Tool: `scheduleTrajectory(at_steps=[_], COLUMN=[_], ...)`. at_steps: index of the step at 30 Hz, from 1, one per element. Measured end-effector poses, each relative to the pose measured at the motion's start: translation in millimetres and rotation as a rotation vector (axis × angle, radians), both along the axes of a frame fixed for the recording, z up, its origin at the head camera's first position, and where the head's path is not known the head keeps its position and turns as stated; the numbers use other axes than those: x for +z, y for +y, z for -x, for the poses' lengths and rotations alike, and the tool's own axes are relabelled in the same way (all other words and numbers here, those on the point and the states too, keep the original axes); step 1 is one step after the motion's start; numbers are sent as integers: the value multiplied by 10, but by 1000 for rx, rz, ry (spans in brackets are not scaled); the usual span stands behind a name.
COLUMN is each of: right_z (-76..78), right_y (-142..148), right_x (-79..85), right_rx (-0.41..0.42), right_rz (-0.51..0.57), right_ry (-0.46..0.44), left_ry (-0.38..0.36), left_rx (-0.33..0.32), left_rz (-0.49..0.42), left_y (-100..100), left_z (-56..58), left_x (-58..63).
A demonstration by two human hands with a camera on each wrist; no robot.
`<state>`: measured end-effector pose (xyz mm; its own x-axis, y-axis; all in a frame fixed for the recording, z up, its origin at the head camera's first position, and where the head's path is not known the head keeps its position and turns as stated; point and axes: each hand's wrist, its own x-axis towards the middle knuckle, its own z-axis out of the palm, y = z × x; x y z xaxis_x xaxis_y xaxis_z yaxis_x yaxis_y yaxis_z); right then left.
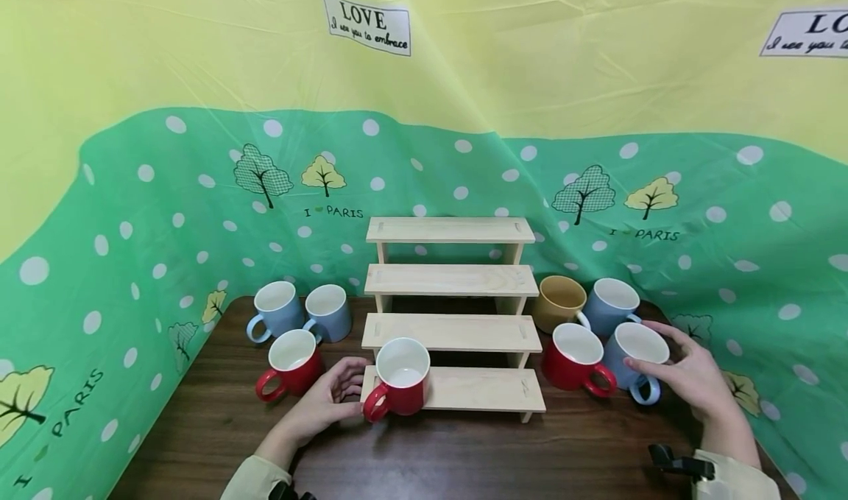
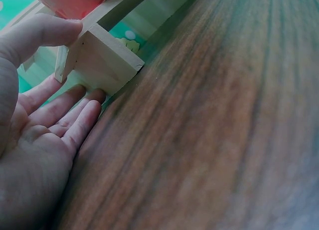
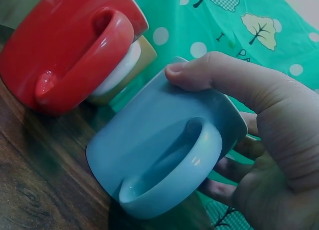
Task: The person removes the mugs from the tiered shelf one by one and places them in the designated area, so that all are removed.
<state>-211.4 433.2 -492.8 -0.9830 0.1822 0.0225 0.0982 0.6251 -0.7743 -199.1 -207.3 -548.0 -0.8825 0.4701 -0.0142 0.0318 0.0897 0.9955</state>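
On the left end of the lowest step of a pale wooden stepped rack [image 1: 483, 389] stands a red mug [image 1: 408, 398] with a white inside, its handle pointing front-left. My left hand [image 1: 324, 403] is beside that end of the step, fingers loosely bent and thumb close to the board's corner; nothing is held in it. At the right, my right hand [image 1: 695, 373] holds a light blue mug [image 3: 149, 135] near its rim, thumb on the near side and fingers on the far side. That mug appears upright, its handle towards me. Whether its base touches the table is unclear.
Left of the rack are two blue mugs [image 1: 278, 314] and a red mug [image 1: 303, 373]. To its right, a tan mug [image 1: 553, 310], another blue mug [image 1: 601, 316] and a red mug [image 1: 563, 367] crowd together. A patterned green cloth [image 1: 437, 161] hangs behind the dark wooden table [image 1: 490, 456].
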Motion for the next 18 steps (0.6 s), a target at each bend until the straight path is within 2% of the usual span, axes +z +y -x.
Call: scheduleTrajectory(at_steps=[18], right_z=[-20], right_y=[-7], right_x=[32], right_rx=[44], right_rz=[-1], right_ry=[-14], left_ry=[13], left_rx=[2], left_rz=[-2], left_y=[3], left_z=[-1], left_x=[-17])
